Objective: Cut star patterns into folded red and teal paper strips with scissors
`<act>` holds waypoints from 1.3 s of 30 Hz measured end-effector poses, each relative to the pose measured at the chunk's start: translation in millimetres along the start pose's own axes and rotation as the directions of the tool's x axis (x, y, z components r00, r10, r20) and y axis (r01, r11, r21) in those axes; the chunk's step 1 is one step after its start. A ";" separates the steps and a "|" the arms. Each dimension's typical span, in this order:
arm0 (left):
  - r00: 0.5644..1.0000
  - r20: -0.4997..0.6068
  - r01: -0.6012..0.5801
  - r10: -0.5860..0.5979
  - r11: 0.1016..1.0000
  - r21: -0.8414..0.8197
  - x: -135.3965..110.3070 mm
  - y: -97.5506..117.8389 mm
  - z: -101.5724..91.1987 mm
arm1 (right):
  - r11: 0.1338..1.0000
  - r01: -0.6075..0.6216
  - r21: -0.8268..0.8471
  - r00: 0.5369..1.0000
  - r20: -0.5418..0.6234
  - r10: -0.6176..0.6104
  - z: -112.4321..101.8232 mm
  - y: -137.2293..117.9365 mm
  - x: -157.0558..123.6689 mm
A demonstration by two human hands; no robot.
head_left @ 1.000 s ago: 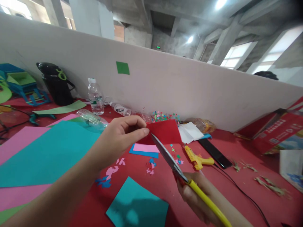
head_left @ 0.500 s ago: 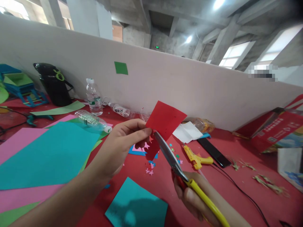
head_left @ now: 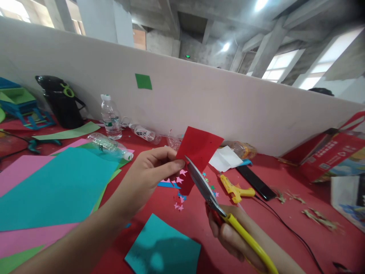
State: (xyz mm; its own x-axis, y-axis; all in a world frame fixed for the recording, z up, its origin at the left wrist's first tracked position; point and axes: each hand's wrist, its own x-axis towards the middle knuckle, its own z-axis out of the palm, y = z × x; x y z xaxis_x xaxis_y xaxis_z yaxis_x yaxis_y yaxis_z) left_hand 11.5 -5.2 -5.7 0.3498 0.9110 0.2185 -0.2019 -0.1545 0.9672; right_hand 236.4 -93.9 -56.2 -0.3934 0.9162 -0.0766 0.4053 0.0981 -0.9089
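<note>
Between its thumb and fingers, my left hand [head_left: 155, 167] pinches the left edge of a red sheet of paper [head_left: 199, 146]. My right hand [head_left: 228, 232] grips scissors [head_left: 201, 182] with yellow and red handles. The blade tips lie against the paper just beside my left thumb, and the blades look nearly together. A strip of the red paper hangs below the blades. Small pink stars [head_left: 179, 207] and several blue and green ones are scattered on the table underneath. A teal square of paper [head_left: 164, 247] lies nearest to me, below both hands.
Teal sheets [head_left: 62, 186] and pink and green ones are stacked at left. Plastic bottles [head_left: 111, 118] and a black flask [head_left: 61, 102] stand along the white partition. At right are a yellow glue gun [head_left: 236, 190] with its cord, a black phone [head_left: 256, 182] and a red bag [head_left: 333, 152].
The red paper has tilted slightly and dropped a little, with the scissor tips still at its edge. Both hands keep their grips. The whole view has shifted slightly.
</note>
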 end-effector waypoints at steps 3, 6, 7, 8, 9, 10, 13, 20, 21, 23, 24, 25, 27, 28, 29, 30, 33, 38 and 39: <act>1.000 0.001 -0.015 0.015 0.999 0.046 -1.5 -0.2 -0.1 | 0.999 -0.033 0.026 0.999 -0.014 0.033 1.5 1.0 0.7; 1.000 0.005 -0.027 0.027 0.998 0.061 -2.5 -1.4 2.4 | 0.992 -0.017 0.126 1.000 -0.006 0.018 8.6 -1.2 2.4; 0.999 -0.007 -0.032 0.033 0.998 0.056 -2.8 -2.0 3.8 | 0.986 -0.018 0.168 1.000 -0.011 0.021 11.8 -2.3 2.7; 0.999 -0.021 -0.037 0.038 0.998 0.049 -3.1 -2.7 5.3 | 0.978 -0.030 0.205 0.999 -0.018 0.034 15.1 -3.4 2.8; 0.999 -0.033 -0.040 0.041 0.998 0.042 -3.3 -3.4 6.7 | 0.971 -0.050 0.232 0.998 -0.029 0.058 18.3 -4.6 2.7; 0.998 -0.042 -0.040 0.041 0.999 0.036 -3.6 -4.3 8.0 | 0.966 -0.077 0.246 0.995 -0.037 0.088 21.2 -6.0 2.4; 0.998 -0.061 -0.033 0.034 0.999 0.016 -4.5 -6.7 10.8 | 0.962 -0.140 0.236 0.986 -0.055 0.157 26.6 -12.4 0.9; 0.997 -0.071 -0.018 0.013 0.997 -0.070 -7.4 -6.9 16.3 | 0.963 -0.177 0.205 0.981 -0.043 0.190 25.6 -19.2 1.5; 0.998 -0.069 -0.015 0.010 0.997 -0.079 -7.4 -6.6 16.7 | 0.960 -0.187 0.207 0.981 -0.013 0.193 24.7 -17.5 2.3; 0.998 -0.067 -0.008 0.002 0.997 -0.079 -6.9 -6.4 16.8 | 0.961 -0.194 0.199 0.981 0.039 0.190 23.3 -14.2 3.4; 0.998 -0.070 -0.004 -0.001 0.997 -0.073 -6.6 -6.4 16.6 | 0.964 -0.184 0.192 0.983 0.036 0.181 23.0 -13.2 3.5; 0.998 -0.069 -0.002 -0.003 0.998 -0.067 -6.3 -6.6 16.1 | 0.966 -0.184 0.180 0.983 0.015 0.184 23.0 -13.1 3.4; 0.998 -0.062 -0.002 -0.002 0.998 -0.060 -6.1 -7.1 15.2 | 0.969 -0.182 0.165 0.982 -0.025 0.188 23.7 -15.2 2.4; 0.998 -0.060 -0.002 -0.001 0.998 -0.060 -6.1 -7.2 14.7 | 0.970 -0.185 0.161 0.981 -0.033 0.192 24.1 -17.0 1.8; 0.998 -0.059 -0.003 -0.001 0.998 -0.061 -6.1 -7.4 14.4 | 0.970 -0.185 0.157 0.981 -0.034 0.193 24.5 -18.9 1.2; 0.998 -0.059 -0.002 -0.002 0.998 -0.063 -6.3 -7.4 14.2 | 0.971 -0.185 0.152 0.981 -0.032 0.192 24.7 -20.5 0.8; 0.998 -0.062 0.004 -0.007 0.998 -0.061 -6.7 -7.1 14.0 | 0.976 -0.178 0.127 0.983 -0.025 0.183 24.1 -21.9 0.6; 0.997 -0.079 0.004 -0.007 0.999 -0.036 -6.3 -5.8 13.7 | 0.979 -0.173 0.110 0.982 -0.054 0.180 22.0 -16.4 1.4; 0.996 -0.083 0.005 -0.008 1.000 -0.030 -6.1 -5.6 13.5 | 0.979 -0.172 0.110 0.982 -0.062 0.179 22.0 -15.8 1.3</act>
State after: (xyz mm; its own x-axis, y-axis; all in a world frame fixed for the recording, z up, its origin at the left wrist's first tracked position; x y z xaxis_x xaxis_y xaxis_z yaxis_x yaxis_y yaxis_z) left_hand 22.8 -15.1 -10.7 0.2738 0.9409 0.1994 -0.2275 -0.1381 0.9639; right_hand 211.4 -102.8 -50.9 -0.2629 0.9411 -0.2127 0.3732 -0.1041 -0.9219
